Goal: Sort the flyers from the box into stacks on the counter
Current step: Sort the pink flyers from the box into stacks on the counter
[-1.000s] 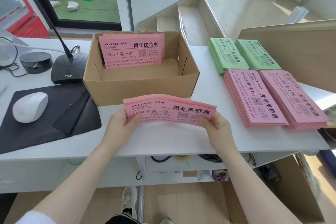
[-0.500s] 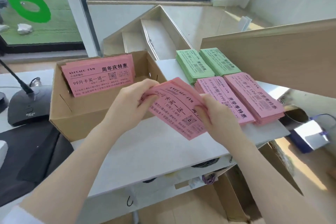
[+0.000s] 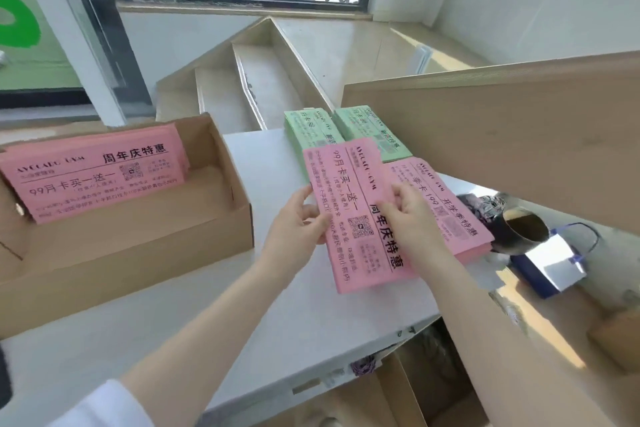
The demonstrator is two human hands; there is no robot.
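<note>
- At the left edge of the white counter (image 3: 263, 340): an open cardboard box (image 3: 138, 253). A bundle of pink flyers (image 3: 93, 177) leans upright against the box's far wall, print facing the camera.
- Counter middle, just right of the box: left hand (image 3: 298, 225). Fingers curled on the left long edge of the held pink stack (image 3: 353, 215), thumb on top of the paper; clamped on the stack.
- Held pink stack lies lengthwise, running from the counter's far side toward its near edge. Its far end overlaps the near corner of the left green stack (image 3: 311, 128). Whether its underside rests on the counter or on another stack, cannot tell.
- Right hand (image 3: 412, 215): fingers lie across the top right part of the held pink stack, and the heel of the hand covers its right edge. It presses or grips there; thumb hidden, so cannot tell which.
- Far side of the counter: two green stacks side by side, the left one and the right green stack (image 3: 374, 132), both flat.
- Right edge of the counter: another pink stack (image 3: 450, 211), flat, partly under the right hand, just beside the held one.
- Beyond the right edge, lower down: a dark cup (image 3: 523, 229) and a white-and-blue bag (image 3: 550, 263).
- Behind the stacks on the right: a raised wooden panel (image 3: 502, 135).
</note>
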